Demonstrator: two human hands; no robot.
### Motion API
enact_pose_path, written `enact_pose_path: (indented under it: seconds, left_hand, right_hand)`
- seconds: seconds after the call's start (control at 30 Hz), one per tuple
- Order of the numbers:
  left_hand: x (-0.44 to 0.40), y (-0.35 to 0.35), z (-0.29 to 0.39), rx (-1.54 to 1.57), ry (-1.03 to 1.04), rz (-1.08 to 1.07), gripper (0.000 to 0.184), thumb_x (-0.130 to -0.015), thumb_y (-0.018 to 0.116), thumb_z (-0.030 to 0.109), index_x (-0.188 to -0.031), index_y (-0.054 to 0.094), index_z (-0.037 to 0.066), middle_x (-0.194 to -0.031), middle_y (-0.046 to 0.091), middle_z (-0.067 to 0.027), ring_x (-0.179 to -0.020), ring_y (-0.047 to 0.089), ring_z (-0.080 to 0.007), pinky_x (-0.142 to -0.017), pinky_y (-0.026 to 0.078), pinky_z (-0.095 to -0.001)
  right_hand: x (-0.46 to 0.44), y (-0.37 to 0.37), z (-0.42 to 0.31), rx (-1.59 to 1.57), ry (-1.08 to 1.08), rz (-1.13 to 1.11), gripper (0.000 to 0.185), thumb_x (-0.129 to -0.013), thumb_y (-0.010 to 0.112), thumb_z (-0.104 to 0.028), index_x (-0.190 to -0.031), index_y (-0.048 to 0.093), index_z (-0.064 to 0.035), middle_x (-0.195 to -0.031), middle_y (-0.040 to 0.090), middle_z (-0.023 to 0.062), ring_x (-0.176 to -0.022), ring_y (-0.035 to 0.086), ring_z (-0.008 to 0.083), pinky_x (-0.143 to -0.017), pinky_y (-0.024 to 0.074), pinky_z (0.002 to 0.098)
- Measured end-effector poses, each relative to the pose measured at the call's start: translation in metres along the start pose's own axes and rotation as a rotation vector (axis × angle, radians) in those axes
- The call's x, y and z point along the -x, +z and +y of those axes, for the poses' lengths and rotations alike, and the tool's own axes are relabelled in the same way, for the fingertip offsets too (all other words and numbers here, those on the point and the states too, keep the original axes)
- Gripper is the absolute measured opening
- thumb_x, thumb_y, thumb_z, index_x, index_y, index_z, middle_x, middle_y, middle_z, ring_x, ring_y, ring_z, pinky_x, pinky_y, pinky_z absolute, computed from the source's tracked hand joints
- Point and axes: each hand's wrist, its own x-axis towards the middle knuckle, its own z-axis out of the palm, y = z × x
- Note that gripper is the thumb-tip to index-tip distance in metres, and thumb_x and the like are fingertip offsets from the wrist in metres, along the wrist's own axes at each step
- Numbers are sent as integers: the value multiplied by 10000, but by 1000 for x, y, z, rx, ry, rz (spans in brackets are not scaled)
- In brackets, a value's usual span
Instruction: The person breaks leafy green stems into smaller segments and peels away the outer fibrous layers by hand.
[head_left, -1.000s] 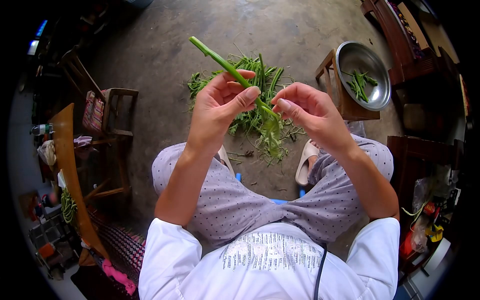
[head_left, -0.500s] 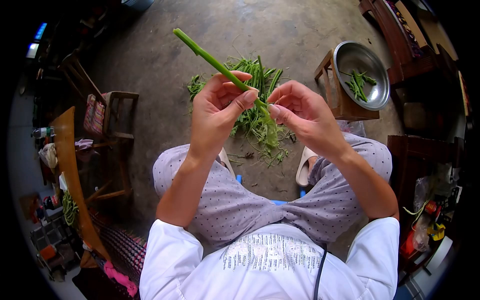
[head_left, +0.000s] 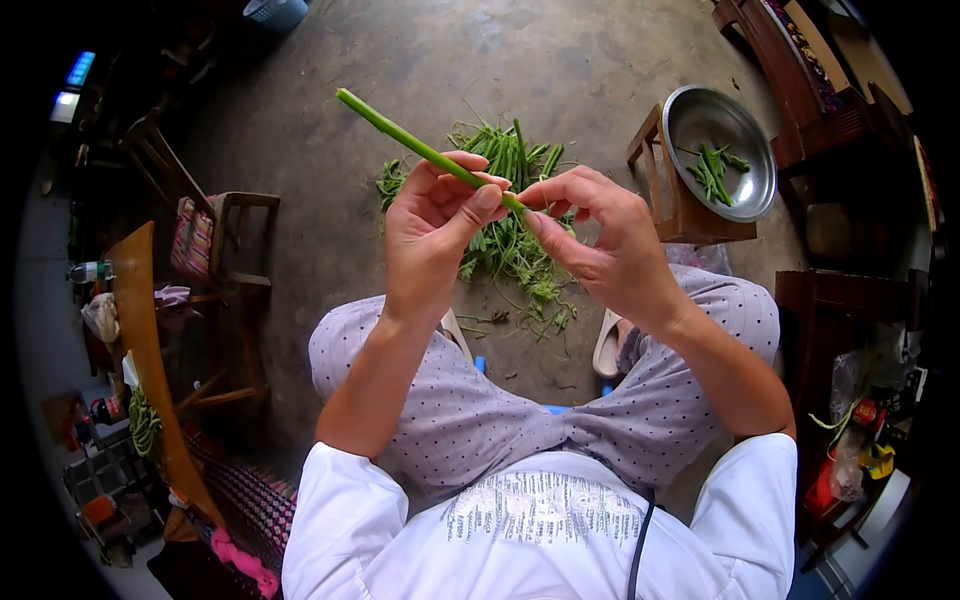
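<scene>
A long green vegetable stem point(head_left: 410, 143) slants from upper left down to my fingers, in front of my body. My left hand point(head_left: 432, 225) is closed round its lower part, thumb pressed against the fingers. At the stem's lower end, the thumb and forefinger of my right hand point(head_left: 610, 235) pinch the tip; whether a thin strip is also between them I cannot tell. Below my hands, a loose pile of green stems and leafy tendrils point(head_left: 515, 255) lies on the concrete floor, partly hidden by the hands.
On the right, a metal basin point(head_left: 690, 110) with several short green pieces point(head_left: 715, 172) rests on a wooden stool point(head_left: 690, 218). To the left stand a wooden chair point(head_left: 245, 200) and a wooden table point(head_left: 150, 330). A blue basket point(head_left: 276, 12) is at the far edge.
The stem's upper end has dipped and shifted slightly left. Pale green leafy matter hanging at its lower end no longer shows there. My right hand has moved slightly left, to the stem's tip.
</scene>
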Motion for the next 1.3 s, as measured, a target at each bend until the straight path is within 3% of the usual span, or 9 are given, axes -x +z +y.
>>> enact_pose_path:
  seconds: [0.13,0.2,0.3,0.7,1.0,1.03,1.1,1.17,1.3]
  left_hand:
    - [-2,-2,1,37,4,-33,249,-870,600,9,-1107,525,26,-965,646,-94,-906,632,-151,-804,536,-275]
    - [-2,-1,2,46,16,-50,258,-874,589,0,-1120,516,28,-973,644,-95,-914,630,-153,-811,535,-277]
    - [0,2,4,-3,27,-43,284,-875,577,-16,-1143,498,33,-972,644,-96,-917,631,-157,-818,534,-277]
    - [0,4,1,-8,48,-62,305,-877,579,-2,-1164,487,42,-1021,635,-101,-972,615,-177,-861,526,-308]
    - [-2,9,14,-201,-5,-66,189,-871,621,46,-1053,568,31,-975,658,-92,-967,604,-118,-794,495,-230]
    - [-1,16,28,-603,-163,10,147,-854,642,58,-994,600,41,-990,661,-92,-961,605,-132,-788,490,-244]
    - [1,18,30,-1006,-320,91,104,-837,663,69,-935,632,52,-1005,663,-91,-955,606,-145,-782,485,-259]
    - [4,10,17,-1310,665,22,101,-795,691,91,-892,666,86,-993,665,-62,-912,603,-194,-822,462,-318]
    - [-9,12,4,-1456,883,-29,176,-769,701,133,-943,676,121,-883,652,-24,-875,599,-222,-936,396,-384]
  right_hand:
    - [-2,-4,-1,-2,-41,-19,150,-808,659,-117,-921,661,-18,-831,624,108,-763,604,230,-662,469,319]
    - [-1,-7,-1,-250,154,-40,143,-826,643,-93,-940,667,-10,-809,620,103,-723,595,186,-625,462,293]
    - [-4,-7,5,-213,109,-29,133,-836,638,-79,-944,676,-12,-788,619,93,-692,579,159,-592,449,278]
    - [-3,-4,4,-90,27,-40,143,-844,636,-117,-928,665,-4,-800,609,127,-707,579,216,-630,450,318]
    - [-3,-5,6,-113,112,-16,145,-851,629,-103,-934,654,14,-797,551,107,-643,536,183,-585,442,298]
    - [-3,-6,6,-113,112,-15,145,-851,629,-103,-934,654,14,-797,551,107,-643,536,183,-585,442,298]
    - [-4,-9,4,-101,168,8,131,-836,634,-84,-927,658,7,-827,556,118,-653,557,199,-590,452,313]
    - [-4,-10,7,6,74,29,127,-831,632,-77,-924,652,6,-835,559,126,-665,569,223,-602,460,324]
    - [-3,-9,8,214,-128,69,119,-817,627,-61,-917,634,4,-853,570,151,-710,593,296,-639,476,359]
